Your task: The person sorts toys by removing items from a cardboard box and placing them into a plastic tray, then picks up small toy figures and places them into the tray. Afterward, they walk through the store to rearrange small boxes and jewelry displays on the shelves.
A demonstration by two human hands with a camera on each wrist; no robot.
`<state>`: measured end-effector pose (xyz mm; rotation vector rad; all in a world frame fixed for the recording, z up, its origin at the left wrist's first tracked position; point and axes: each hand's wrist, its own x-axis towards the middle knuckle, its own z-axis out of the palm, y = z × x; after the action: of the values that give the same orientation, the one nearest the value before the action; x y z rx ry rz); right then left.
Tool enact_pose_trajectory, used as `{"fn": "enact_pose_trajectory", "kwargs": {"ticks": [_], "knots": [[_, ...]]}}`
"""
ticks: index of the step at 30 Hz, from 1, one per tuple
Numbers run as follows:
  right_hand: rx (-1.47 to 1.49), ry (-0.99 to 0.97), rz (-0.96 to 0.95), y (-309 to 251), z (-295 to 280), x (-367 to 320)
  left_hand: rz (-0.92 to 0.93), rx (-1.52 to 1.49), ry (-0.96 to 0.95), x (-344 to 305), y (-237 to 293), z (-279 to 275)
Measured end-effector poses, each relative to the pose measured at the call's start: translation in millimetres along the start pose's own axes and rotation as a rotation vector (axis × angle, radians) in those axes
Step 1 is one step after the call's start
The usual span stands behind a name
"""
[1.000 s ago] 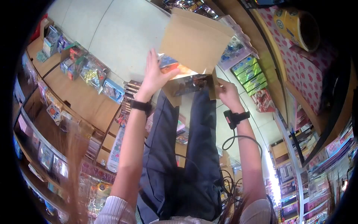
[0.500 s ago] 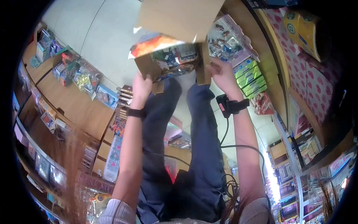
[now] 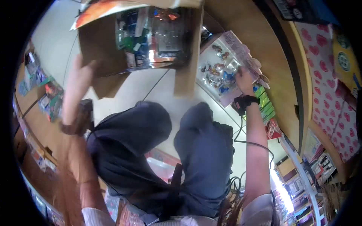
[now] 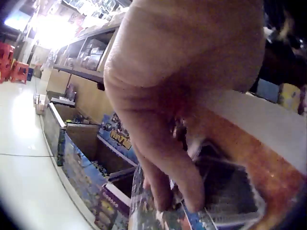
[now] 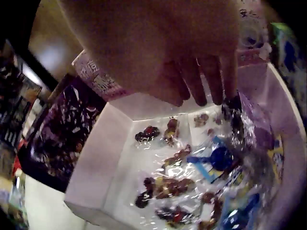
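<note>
An opened cardboard box (image 3: 100, 47) stands at the top left of the head view, with clear-wrapped colourful packets (image 3: 137, 37) inside. My left hand (image 3: 79, 81), blurred, is at its left side. In the left wrist view, the left fingers (image 4: 180, 175) point down, extended over the printed packaging. My right hand (image 3: 244, 81) is at the right side of a pale pink display box (image 3: 228, 98). Its fingers (image 5: 194, 84) hang loosely extended over the inner wall in the right wrist view, above small bagged brown and blue toys (image 5: 172, 187).
Green packets (image 3: 266, 107) lie beside the pink box, along a wooden shelf (image 3: 283, 67). Heart-patterned paper (image 3: 328, 79) covers a surface on the right. Shelves with goods line the left (image 3: 41, 98). A cable (image 3: 260, 145) hangs from the right wrist. My bent knees (image 3: 139, 120) are close below.
My knees have bent and the view has come lower. The cardboard box shifted up-left. My right hand let go of it and moved right to the pink box; my left slid up its side.
</note>
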<state>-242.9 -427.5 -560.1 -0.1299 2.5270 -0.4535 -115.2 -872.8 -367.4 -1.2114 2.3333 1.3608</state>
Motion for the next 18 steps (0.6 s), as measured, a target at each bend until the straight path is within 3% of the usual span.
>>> {"fn": "enact_pose_trajectory", "kwargs": {"ticks": [2,4,5,10,12,14,16,17,18], "knots": [[-0.054,0.009,0.007,5.4,6.6,12.5,0.039,0.055,-0.018,4.1,13.0,6.8],[-0.378,0.284,-0.529,16.1,22.4,19.5,-0.022,0.058,-0.019,18.5,0.6,9.2],[-0.560,0.170,-0.450,21.6,31.2,26.3,0.008,0.017,-0.009,27.8,0.0,8.0],[-0.450,0.229,-0.443,22.2,37.8,41.8,0.055,-0.051,-0.003,40.2,-3.6,12.3],[-0.449,0.039,-0.355,23.4,28.7,34.3,0.093,-0.050,-0.094,41.8,3.0,12.7],[-0.395,0.089,-0.337,23.7,22.1,18.1,0.072,-0.013,-0.100,51.2,3.3,10.6],[-0.367,0.192,-0.567,13.1,8.5,7.2,0.091,-0.058,-0.131,50.1,1.1,5.9],[-0.260,0.317,-0.550,12.1,-10.3,-2.2,0.099,-0.014,-0.130,56.4,2.9,7.6],[-0.262,0.320,-0.548,13.0,-16.4,-9.8,0.099,0.029,-0.121,54.6,2.1,11.3]]}}
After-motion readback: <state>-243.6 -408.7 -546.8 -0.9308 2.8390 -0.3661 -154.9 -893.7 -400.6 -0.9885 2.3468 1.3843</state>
